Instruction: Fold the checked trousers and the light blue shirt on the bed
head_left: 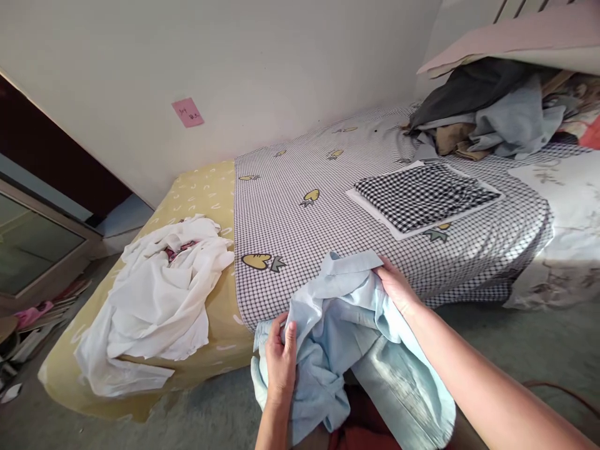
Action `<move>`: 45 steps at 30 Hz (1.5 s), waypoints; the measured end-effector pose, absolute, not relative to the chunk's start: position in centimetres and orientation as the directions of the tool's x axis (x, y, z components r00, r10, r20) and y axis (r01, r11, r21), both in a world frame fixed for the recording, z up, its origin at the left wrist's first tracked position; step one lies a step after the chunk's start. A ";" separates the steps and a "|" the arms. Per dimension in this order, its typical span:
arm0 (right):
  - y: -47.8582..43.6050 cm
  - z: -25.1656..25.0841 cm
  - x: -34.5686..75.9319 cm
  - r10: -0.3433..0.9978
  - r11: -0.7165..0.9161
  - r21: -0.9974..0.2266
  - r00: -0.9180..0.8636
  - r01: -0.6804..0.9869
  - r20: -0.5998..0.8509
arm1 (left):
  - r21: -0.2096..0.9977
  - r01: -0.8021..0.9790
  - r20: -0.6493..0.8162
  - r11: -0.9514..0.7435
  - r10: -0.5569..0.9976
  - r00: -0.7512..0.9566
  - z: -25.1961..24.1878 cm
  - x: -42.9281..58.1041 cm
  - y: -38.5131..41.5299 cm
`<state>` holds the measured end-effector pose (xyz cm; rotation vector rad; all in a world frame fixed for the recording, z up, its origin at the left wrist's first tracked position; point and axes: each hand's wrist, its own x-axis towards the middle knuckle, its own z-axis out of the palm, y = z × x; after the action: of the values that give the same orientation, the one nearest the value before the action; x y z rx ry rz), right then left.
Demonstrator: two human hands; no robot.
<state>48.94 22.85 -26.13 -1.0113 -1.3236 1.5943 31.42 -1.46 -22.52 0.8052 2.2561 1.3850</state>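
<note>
A crumpled light blue shirt (337, 325) hangs between my two hands at the front edge of the bed. My left hand (280, 359) grips its left side, the thumb pointing up against the cloth. At the upper right, my right hand (396, 286) is closed on the shirt near what looks like the collar band; some of its fingers are hidden behind the fabric. The lower folds drop toward my lap. Beyond the shirt, a folded black-and-white checked cloth (422, 195) lies flat on a white sheet-like piece on the bed.
A rumpled white garment (159, 294) lies on the yellow bedcover (201, 187) at left. The checked bedsheet (281, 219) covers the middle. Dark and grey clothes (497, 112) are heaped at the far right under a pink board (525, 37). A pink note (188, 112) hangs on the wall.
</note>
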 end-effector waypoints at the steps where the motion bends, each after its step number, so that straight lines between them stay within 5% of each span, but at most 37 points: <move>1: 22.6 -26.0 48.9 0.939 -0.117 -0.989 -0.336 -0.096 -0.078 | 0.882 0.299 -0.015 0.364 0.656 -0.755 -22.7 31.4 -1.3; 9: 20.0 -25.7 48.7 0.944 -0.007 -0.999 -0.329 -0.034 0.005 | 0.548 0.696 0.176 0.464 0.750 -0.638 -25.2 32.3 -0.7; 12: 17.5 -25.0 49.0 0.870 0.099 -0.993 -0.490 0.064 0.055 | 0.546 0.681 0.129 0.488 0.754 -0.644 -25.1 32.6 -0.7; 18: 13.7 -23.1 50.7 0.511 0.342 -0.926 -0.859 0.160 0.041 | 0.487 0.753 0.139 0.443 0.812 -0.567 -24.7 32.6 -0.7; 23: 14.6 -21.6 52.7 0.433 0.239 -0.956 -0.900 0.168 -0.050 | 0.526 0.748 0.147 0.404 0.823 -0.548 -25.1 32.1 -0.7; 27: 16.6 -21.4 54.1 0.632 -0.004 -0.995 -0.771 0.104 -0.083 | 0.674 0.583 0.122 0.453 0.711 -0.692 -25.2 31.5 -0.9; 32: 19.4 -22.6 56.1 0.932 -0.120 -0.992 -0.342 0.031 -0.123 | 0.779 0.459 0.113 0.427 0.625 -0.772 -24.8 31.2 -1.1; 37: 21.1 -24.4 58.0 0.989 -0.147 -0.986 -0.032 -0.073 -0.145 | 0.788 0.437 0.109 0.434 0.599 -0.793 -24.7 31.3 -1.1; 45: 21.2 -26.4 58.8 0.997 -0.059 -0.992 0.047 0.111 -0.054 | 0.809 0.314 0.057 0.497 0.464 -0.884 -25.2 30.6 -2.0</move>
<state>58.79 21.17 -26.37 -1.3542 -1.2309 1.1622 30.56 -1.97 -25.19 0.6738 2.5689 1.3363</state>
